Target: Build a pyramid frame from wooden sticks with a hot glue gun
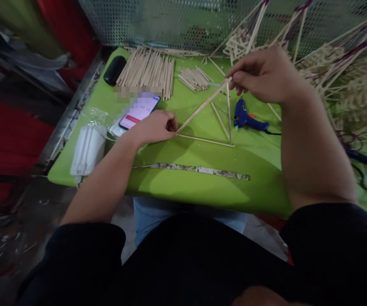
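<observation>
A triangular frame of thin wooden sticks (206,141) stands over the green table, several sticks joined at its corners. Its left corner is pinched between the closed fingers of my left hand (157,126). At the raised far corner, the fingertips of my right hand (263,76) are closed on the stick ends. Just below my right hand lies a blue glue gun (248,119) with a dark cord. A lit phone (140,111) is partly behind my left hand. My curled fingers hide the exact joint at the left corner.
A large pile of sticks (148,68) and a smaller pile of short sticks (194,78) lie at the back. A black case (115,70), a white device (89,148) and a speckled flat strip (202,170) rest on the green table (183,187). Finished stick structures (323,63) crowd the right.
</observation>
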A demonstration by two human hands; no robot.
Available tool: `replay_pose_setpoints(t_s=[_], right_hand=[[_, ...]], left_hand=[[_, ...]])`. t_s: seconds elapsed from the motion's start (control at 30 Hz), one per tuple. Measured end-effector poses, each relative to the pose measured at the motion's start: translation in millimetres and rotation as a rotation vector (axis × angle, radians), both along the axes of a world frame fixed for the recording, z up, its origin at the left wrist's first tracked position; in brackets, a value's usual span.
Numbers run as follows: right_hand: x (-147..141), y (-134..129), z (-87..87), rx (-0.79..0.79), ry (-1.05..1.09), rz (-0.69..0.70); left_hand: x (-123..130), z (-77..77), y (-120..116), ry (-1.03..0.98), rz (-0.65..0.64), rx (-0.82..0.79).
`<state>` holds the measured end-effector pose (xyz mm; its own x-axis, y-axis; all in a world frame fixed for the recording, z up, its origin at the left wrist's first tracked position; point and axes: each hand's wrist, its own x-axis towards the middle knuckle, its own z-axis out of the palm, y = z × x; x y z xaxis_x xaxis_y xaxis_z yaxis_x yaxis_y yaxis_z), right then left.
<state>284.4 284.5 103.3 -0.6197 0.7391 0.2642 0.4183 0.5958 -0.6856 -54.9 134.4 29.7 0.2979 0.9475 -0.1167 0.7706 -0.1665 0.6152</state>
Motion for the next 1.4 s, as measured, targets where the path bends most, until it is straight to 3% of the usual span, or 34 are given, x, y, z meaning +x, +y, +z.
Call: replay_pose_setpoints(t_s=[0.1, 0.2, 0.4, 0.5, 0.6, 0.7, 0.87, 1.0, 1.17, 1.3, 1.4], right_hand=[[5, -35, 19.0, 0.046, 0.08, 0.016], [0, -64, 7.9, 0.051, 0.09, -0.068], [-13, -93, -43.4, 0.038, 0.271, -0.19], [-19, -98, -53.6, 0.055, 0.33, -0.244], [-24, -99, -55.9, 0.048, 0.347, -0.242], [-26, -100, -56.3, 0.048, 0.337, -0.227], [-23, -101, -54.3, 0.056, 0.329, -0.225], [-21, -101, -50.5, 0.034, 0.276, -0.19], [-13, -101, -35.8, 0.008, 0.262, -0.186], [5, -94, -21.0, 0.056, 0.461, -0.23], [12, -90, -20.6, 0.028, 0.524, -0.241]], left_hand=[[-4, -1.7, 1, -0.083, -0.007, 0.002], [-2, 6.8, -4, -0.152, 0.009, 0.119], [33, 60.0, -51, -0.119, 0.094, 0.447], [54, 88.9, -69, 0.031, 0.062, 0.467], [69, 103.7, -58, 0.058, 0.089, 0.365], [78, 100.0, -26, 0.016, 0.103, 0.313], [87, 74.8, 16, -0.138, 0.12, 0.393], [94, 60.7, 22, -0.206, 0.07, 0.438], [97, 50.7, 23, -0.179, 0.099, 0.413], [92, 42.5, 22, -0.271, 0.107, 0.398], [90, 40.4, 22, -0.315, 0.142, 0.386]])
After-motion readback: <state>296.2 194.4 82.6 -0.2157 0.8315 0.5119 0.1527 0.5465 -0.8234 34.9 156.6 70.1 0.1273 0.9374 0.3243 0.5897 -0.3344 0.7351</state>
